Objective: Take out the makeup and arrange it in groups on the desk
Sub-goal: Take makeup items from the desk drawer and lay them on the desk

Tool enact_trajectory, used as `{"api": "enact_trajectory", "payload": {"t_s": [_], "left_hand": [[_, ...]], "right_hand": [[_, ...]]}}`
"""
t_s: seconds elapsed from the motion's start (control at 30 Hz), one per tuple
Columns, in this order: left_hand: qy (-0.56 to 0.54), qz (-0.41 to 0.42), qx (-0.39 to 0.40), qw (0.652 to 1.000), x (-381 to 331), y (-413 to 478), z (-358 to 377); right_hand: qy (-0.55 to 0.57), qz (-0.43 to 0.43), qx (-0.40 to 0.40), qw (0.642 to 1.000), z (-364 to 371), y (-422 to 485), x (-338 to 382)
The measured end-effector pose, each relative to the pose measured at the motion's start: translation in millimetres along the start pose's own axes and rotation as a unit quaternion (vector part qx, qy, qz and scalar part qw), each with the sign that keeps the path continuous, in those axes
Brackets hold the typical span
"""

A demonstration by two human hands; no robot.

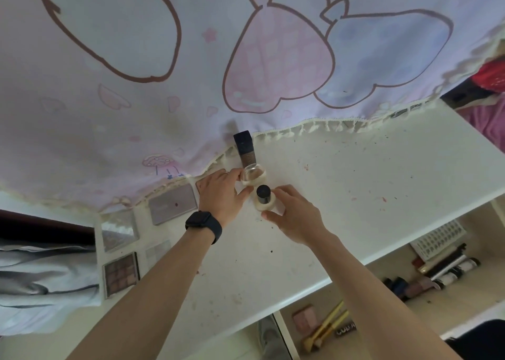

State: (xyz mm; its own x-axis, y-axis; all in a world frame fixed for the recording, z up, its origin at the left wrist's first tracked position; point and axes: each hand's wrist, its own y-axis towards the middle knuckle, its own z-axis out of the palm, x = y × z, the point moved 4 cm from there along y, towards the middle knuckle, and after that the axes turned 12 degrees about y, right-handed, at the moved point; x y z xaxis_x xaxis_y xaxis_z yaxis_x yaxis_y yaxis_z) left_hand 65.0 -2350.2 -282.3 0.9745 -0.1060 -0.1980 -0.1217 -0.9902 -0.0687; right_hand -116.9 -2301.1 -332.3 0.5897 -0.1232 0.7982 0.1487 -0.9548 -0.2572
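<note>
On the white desk (355, 184) my left hand (221, 193) grips a cream jar with a clear domed lid (252, 175). Beside it my right hand (295, 212) holds a cream bottle with a black round cap (263, 198). A tall bottle with a black square cap (244, 150) stands just behind the jar, against the curtain hem. Several eyeshadow palettes lie in a group at the desk's left: a mauve one (173, 208), a clear-lidded one (119, 232) and an open brown-toned one (121, 275).
A pink and lilac printed curtain (246, 59) hangs over the desk's back edge. Below the desk's front edge an open shelf (426, 302) holds tubes and bottles (437, 275), gold-handled sticks (325, 327) and a pink compact (304, 318). Grey bedding (41, 283) lies at left.
</note>
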Motion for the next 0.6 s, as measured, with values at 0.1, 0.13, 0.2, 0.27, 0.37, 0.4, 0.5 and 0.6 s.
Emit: {"api": "enact_trajectory", "payload": {"t_s": [0.1,0.13,0.2,0.27,0.37,0.4,0.5,0.6], "left_hand": [[0.001,0.001,-0.007,1.000,1.5,-0.5,-0.5],[-0.001,0.001,-0.009,1.000,2.2,-0.6,-0.4],[-0.004,0.002,-0.005,1.000,0.3,-1.1,0.8],[-0.011,-0.003,-0.002,1.000,-2.4,-4.3,-1.2],[-0.071,-0.017,-0.028,0.997,-6.5,-18.8,-10.9],[-0.110,-0.025,-0.040,0.993,-9.5,-28.6,-14.0],[-0.197,-0.061,-0.084,0.975,-20.1,-67.3,-17.9],[-0.223,-0.070,-0.110,0.966,-44.1,-107.9,-12.9]], "right_hand": [[0.006,0.008,0.003,1.000,-1.1,0.9,3.9],[0.010,0.010,0.003,1.000,-0.7,1.4,4.9],[0.026,0.018,0.005,0.999,-1.4,-1.2,4.5],[0.061,0.030,0.002,0.998,-3.4,-7.3,2.9],[0.144,0.050,-0.041,0.987,-11.8,-27.7,1.0],[0.168,0.061,-0.059,0.982,-15.2,-40.0,-2.0],[0.243,0.102,-0.097,0.960,-19.8,-92.7,-17.4],[0.276,0.136,-0.125,0.943,-24.8,-161.0,-40.7]]}}
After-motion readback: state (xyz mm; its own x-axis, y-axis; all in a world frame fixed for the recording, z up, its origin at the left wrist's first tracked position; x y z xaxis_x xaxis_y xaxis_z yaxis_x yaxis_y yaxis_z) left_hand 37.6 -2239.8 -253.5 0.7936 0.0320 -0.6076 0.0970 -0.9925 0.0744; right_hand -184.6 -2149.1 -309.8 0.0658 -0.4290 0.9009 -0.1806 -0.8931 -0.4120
